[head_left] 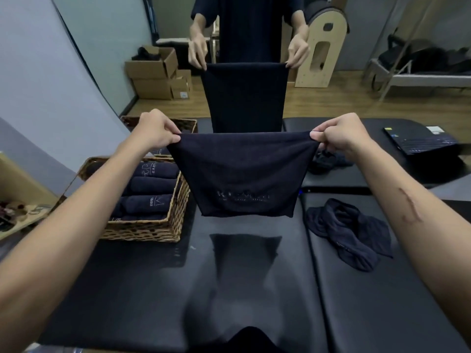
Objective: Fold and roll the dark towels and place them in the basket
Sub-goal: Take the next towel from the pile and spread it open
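Observation:
I hold a dark navy towel [242, 174] stretched in the air above the black padded table [178, 289]. My left hand [155, 131] pinches its top left corner and my right hand [339, 135] pinches its top right corner. The towel hangs folded, with a faint logo near its lower edge. A wicker basket [153, 230] stands at the left with several rolled dark towels [150, 186] inside. A crumpled dark towel [349, 233] lies on the table at the right.
Across the table a person [244, 26] holds up another dark towel [244, 95] by its top corners. A second wicker basket [188, 124] sits behind the first. A laptop [418, 141] lies at the far right, more dark cloth [328, 160] beside it. Cardboard boxes [158, 75] stand on the floor.

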